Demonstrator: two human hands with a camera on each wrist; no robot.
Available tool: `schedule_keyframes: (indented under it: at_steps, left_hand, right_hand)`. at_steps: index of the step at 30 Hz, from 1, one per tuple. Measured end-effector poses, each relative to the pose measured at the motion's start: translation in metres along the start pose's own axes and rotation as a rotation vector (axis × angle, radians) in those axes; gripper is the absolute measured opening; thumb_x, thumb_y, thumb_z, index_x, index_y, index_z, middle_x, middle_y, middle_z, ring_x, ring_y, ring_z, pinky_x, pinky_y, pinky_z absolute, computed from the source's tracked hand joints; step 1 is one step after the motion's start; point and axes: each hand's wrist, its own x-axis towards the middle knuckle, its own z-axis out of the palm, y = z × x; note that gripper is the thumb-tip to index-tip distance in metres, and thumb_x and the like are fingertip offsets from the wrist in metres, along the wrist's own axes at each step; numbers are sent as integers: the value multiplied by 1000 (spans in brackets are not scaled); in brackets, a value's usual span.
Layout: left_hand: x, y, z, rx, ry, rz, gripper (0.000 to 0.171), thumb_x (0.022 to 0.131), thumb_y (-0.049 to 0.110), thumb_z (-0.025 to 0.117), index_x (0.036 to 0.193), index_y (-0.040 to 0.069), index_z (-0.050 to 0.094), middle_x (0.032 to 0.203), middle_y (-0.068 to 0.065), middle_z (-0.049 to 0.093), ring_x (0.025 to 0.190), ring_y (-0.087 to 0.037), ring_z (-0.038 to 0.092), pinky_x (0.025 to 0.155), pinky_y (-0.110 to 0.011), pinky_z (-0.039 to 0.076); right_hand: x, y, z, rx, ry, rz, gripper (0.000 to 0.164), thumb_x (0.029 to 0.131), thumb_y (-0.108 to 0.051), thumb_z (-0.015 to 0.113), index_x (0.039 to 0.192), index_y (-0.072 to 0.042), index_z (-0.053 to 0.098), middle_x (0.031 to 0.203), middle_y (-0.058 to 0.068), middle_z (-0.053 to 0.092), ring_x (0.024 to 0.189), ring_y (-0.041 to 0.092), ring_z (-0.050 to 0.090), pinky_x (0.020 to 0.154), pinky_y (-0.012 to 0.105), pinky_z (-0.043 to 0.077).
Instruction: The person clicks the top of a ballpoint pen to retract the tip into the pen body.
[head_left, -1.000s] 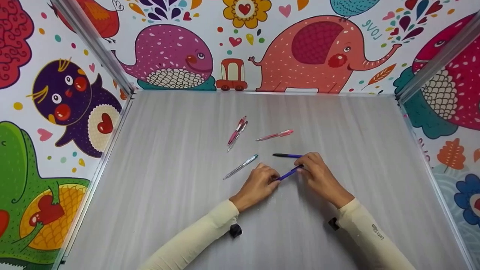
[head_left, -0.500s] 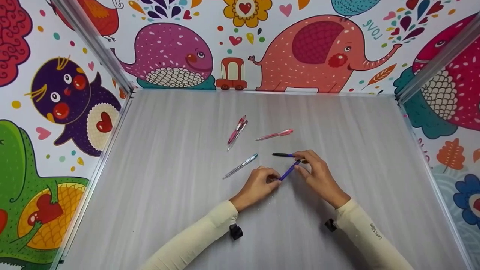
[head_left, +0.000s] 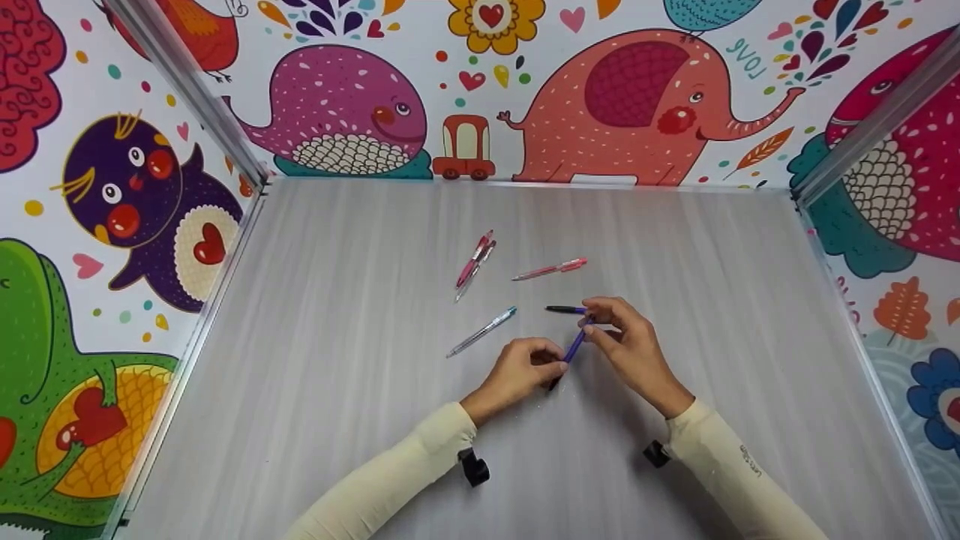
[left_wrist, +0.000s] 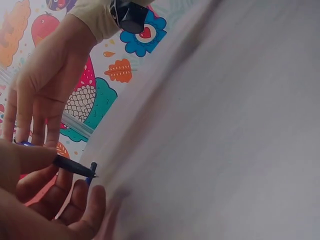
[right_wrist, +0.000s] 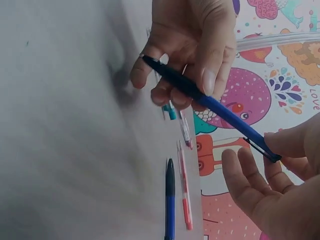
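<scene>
A blue pen [head_left: 575, 347] with a black tip section slants between the two hands over the table. My left hand [head_left: 523, 369] pinches it by the black section, between thumb and fingers. Its pointed tip sticks out below that hand, also seen in the left wrist view. My right hand [head_left: 636, 351] pinches the clip end between thumb and fingers, clearly so in the right wrist view. Just behind the right hand's fingertips lies a second blue pen [right_wrist: 170, 200] with a black tip; the hand covers part of it in the head view.
Left of the second blue pen lies a clear pen with a teal end [head_left: 480, 333]. Farther back are a coral pen [head_left: 551, 270] and a pink pen [head_left: 471, 266] alongside another clear pen [head_left: 478, 276]. Cartoon-printed walls [head_left: 465, 90] border the grey table [head_left: 337, 300].
The held blue pen has turned steeper, and its black tip now shows below my left hand. My right hand has shifted slightly left and away from me. The other pens have stayed put.
</scene>
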Motion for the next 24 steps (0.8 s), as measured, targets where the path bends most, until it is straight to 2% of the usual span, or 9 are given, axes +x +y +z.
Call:
schedule_keyframes:
  at_steps: [5, 11, 14, 18, 21, 24]
  left_hand:
    - [-3, 2, 3, -85, -15, -52, 8, 100, 6, 79, 108, 2, 81, 98, -2, 78, 86, -8, 70, 73, -25, 60]
    - [-4, 2, 7, -309, -54, -164, 19, 100, 3, 77, 113, -10, 76, 94, -3, 77, 83, -14, 73, 74, -34, 65]
    - [-6, 3, 8, -374, -61, -191, 24, 100, 3, 77, 116, -13, 74, 96, -5, 77, 82, -15, 73, 73, -33, 65]
    - [-6, 3, 8, -429, -69, -200, 24, 100, 3, 77, 117, -13, 73, 96, -5, 77, 84, -16, 74, 73, -34, 65]
    - [-7, 4, 8, -466, -70, -216, 18, 100, 3, 77, 114, -8, 75, 95, -4, 76, 83, -16, 74, 75, -35, 66]
    - [-7, 4, 8, -488, -70, -226, 15, 100, 2, 77, 113, -6, 76, 96, -5, 76, 84, -16, 74, 76, -38, 66]
  right_hand:
    - [1, -4, 3, 101, -19, 34, 38, 101, 13, 69, 137, 0, 69, 118, 16, 70, 104, 29, 75, 84, 36, 66]
    - [3, -5, 3, 156, -36, 72, 37, 103, 14, 66, 138, 3, 67, 116, 22, 70, 100, 24, 77, 83, 37, 66]
    - [4, -5, 3, 183, -37, 92, 36, 102, 14, 67, 137, 4, 67, 116, 24, 69, 100, 24, 77, 83, 38, 66]
    - [4, -6, 2, 221, -37, 122, 30, 102, 11, 69, 131, 5, 69, 115, 29, 69, 101, 31, 76, 83, 38, 66]
    - [5, -8, 3, 240, -38, 140, 25, 103, 8, 70, 128, 5, 69, 113, 30, 71, 104, 41, 75, 83, 38, 66]
    - [5, -9, 3, 251, -37, 149, 25, 104, 5, 71, 128, 5, 69, 112, 30, 72, 104, 43, 74, 83, 37, 66]
